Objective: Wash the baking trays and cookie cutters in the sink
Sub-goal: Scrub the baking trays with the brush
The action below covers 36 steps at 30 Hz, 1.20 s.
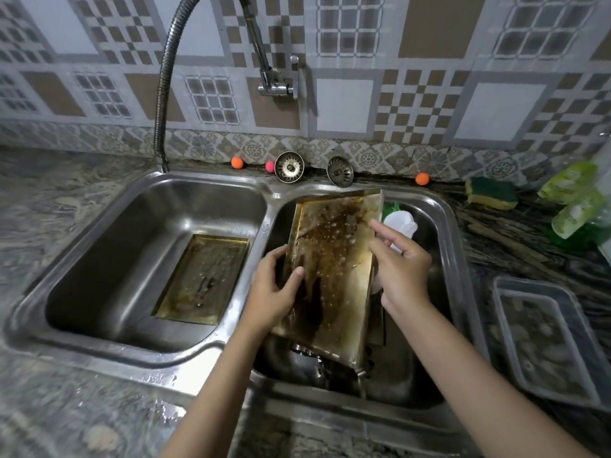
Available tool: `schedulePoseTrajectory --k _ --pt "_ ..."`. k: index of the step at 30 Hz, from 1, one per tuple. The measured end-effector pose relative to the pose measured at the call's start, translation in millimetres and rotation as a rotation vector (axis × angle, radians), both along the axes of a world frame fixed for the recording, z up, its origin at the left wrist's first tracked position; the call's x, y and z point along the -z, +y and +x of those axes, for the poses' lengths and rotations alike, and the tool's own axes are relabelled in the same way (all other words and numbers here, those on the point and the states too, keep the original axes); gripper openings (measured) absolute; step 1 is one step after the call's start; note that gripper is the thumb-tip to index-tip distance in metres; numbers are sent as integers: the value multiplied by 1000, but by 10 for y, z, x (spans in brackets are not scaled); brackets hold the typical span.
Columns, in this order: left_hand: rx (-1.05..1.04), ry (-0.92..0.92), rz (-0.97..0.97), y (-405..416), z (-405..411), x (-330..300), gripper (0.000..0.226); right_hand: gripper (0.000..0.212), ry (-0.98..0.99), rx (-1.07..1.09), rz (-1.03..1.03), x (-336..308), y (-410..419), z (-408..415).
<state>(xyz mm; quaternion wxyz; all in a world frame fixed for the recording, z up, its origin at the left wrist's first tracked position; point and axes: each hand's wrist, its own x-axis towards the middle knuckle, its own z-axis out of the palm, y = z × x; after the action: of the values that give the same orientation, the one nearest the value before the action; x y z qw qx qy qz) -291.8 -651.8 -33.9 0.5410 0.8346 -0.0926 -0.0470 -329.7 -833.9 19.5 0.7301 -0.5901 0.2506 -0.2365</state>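
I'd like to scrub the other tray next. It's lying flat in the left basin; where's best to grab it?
Probably by the raised rim on its near short edge, coming from above with fingers hooked under the lip. The tray lies flat on the left basin floor, so only the rim offers purchase, and it looks wet.

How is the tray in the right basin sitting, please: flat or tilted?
Tilted: the tray stands propped up, steadied by the left hand.

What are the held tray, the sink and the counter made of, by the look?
Held tray: metal, likely thin sheet; folded rims, brassy edges, surface burnt brown. Sink: stainless steel, brushed with dull reflections. Counter: polished stone, probably granite; mottled grey swirls, though laminate can't be ruled out.
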Motion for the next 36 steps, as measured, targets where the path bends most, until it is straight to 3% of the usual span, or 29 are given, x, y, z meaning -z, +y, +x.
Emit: schedulePoseTrajectory --k 2,6,14,18,23,28,36 --pt "-28 67 33 170 78 43 48 34 6 -18 -11 -39 -32 -33" --pt "41 139 -81 367 169 49 34 34 25 -42 9 -138 -43 -29" --pt "99 236 -264 1006 508 -23 34 32 32 -38 131 -195 520 320" --pt "142 193 -238 1534 813 -53 33 28 39 -63 148 -169 1047 614" --pt "31 190 -180 2136 1274 72 32 10 91 12 85 -56 1400 818" --pt "-58 219 -99 2574 1804 429 31 5 196 194 40 145 1348 589" --pt "-149 350 103 2592 2080 1109 32 8 333 337 33 346 1284 52"
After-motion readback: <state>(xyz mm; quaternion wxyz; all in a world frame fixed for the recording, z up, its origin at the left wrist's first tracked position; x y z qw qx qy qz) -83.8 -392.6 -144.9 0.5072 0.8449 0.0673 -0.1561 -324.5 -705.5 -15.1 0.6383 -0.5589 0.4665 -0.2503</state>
